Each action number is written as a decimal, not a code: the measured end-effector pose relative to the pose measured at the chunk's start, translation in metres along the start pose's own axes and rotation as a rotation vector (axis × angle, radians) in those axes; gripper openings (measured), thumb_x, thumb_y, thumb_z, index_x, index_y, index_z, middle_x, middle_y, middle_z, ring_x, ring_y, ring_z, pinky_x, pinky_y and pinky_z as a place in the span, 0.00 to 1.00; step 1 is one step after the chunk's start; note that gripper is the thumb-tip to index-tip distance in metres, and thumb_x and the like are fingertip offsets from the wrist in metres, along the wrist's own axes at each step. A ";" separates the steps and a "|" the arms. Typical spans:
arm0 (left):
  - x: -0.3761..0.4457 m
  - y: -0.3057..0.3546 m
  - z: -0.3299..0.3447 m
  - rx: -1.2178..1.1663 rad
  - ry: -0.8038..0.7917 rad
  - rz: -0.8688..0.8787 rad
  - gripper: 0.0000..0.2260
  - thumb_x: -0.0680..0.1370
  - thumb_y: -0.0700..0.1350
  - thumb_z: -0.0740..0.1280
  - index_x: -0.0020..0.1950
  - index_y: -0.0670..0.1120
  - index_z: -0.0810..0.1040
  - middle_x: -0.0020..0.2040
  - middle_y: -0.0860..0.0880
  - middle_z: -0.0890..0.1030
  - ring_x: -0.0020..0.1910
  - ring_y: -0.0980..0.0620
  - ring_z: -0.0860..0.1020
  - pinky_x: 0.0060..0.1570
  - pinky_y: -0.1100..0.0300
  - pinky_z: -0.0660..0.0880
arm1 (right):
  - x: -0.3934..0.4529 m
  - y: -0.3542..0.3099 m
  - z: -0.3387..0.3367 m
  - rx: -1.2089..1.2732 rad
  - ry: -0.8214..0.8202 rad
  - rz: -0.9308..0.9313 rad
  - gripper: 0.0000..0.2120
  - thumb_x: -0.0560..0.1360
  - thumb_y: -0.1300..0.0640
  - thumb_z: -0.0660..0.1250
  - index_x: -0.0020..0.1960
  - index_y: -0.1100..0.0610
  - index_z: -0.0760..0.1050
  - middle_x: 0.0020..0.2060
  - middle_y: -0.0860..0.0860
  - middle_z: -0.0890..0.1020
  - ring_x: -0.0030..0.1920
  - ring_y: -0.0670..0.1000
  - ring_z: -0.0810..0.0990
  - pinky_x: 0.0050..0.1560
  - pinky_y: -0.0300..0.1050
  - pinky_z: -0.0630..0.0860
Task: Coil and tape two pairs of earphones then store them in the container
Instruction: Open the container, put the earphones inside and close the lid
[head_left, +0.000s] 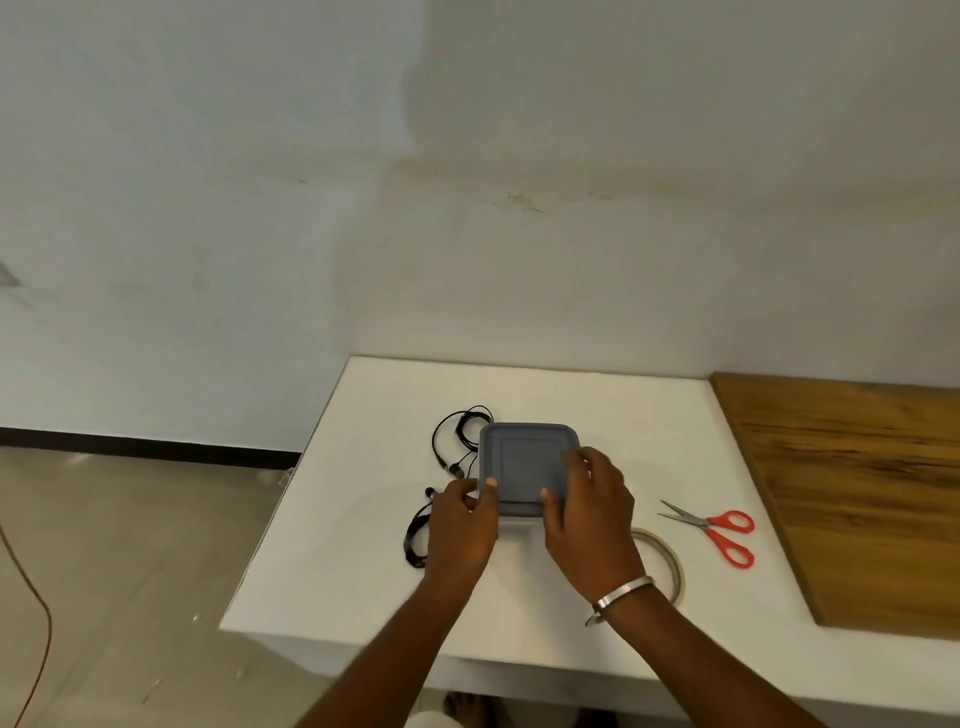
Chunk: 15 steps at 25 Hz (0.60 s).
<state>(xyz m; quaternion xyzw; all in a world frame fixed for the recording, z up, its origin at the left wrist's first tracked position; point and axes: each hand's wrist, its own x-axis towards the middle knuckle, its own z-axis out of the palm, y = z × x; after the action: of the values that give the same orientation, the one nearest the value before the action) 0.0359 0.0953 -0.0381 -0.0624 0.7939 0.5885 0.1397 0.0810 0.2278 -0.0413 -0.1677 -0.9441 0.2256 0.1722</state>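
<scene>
A square container with a grey-blue lid (522, 462) sits shut on the white table (363, 571). My left hand (460, 525) grips its near left corner, thumb on the lid's edge. My right hand (589, 512) holds the near right side, fingers spread over the lid. One pair of black earphones (460, 436) lies loosely looped just left of the container. A second black pair (418, 532) lies nearer me, partly hidden behind my left hand.
A roll of clear tape (667, 558) lies right of my right wrist. Red-handled scissors (714, 527) lie further right. A wooden board (857, 493) covers the table's right end. The table's left edge drops to the floor.
</scene>
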 end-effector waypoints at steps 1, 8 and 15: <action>0.001 0.000 0.000 -0.001 0.005 0.006 0.09 0.81 0.50 0.61 0.55 0.47 0.75 0.44 0.47 0.81 0.41 0.50 0.81 0.47 0.51 0.81 | -0.001 -0.004 0.000 -0.006 -0.039 -0.135 0.19 0.75 0.51 0.65 0.64 0.56 0.72 0.60 0.54 0.75 0.61 0.55 0.73 0.61 0.50 0.70; -0.004 0.001 -0.006 0.014 -0.038 0.051 0.09 0.83 0.39 0.56 0.53 0.47 0.75 0.43 0.49 0.80 0.40 0.48 0.81 0.40 0.61 0.78 | -0.002 -0.012 0.011 -0.138 -0.166 -0.396 0.14 0.66 0.56 0.76 0.50 0.54 0.78 0.47 0.52 0.80 0.47 0.54 0.80 0.48 0.49 0.77; 0.001 -0.004 -0.008 -0.020 -0.056 0.012 0.11 0.80 0.33 0.60 0.60 0.43 0.75 0.38 0.51 0.77 0.39 0.50 0.78 0.43 0.63 0.77 | 0.011 -0.010 0.013 -0.251 -0.165 -0.470 0.21 0.56 0.54 0.83 0.45 0.54 0.79 0.41 0.51 0.81 0.40 0.52 0.82 0.38 0.45 0.79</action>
<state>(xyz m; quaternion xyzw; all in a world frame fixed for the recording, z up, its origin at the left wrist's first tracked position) 0.0345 0.0869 -0.0401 -0.0425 0.7842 0.5986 0.1577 0.0638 0.2183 -0.0447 0.0547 -0.9885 0.0734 0.1203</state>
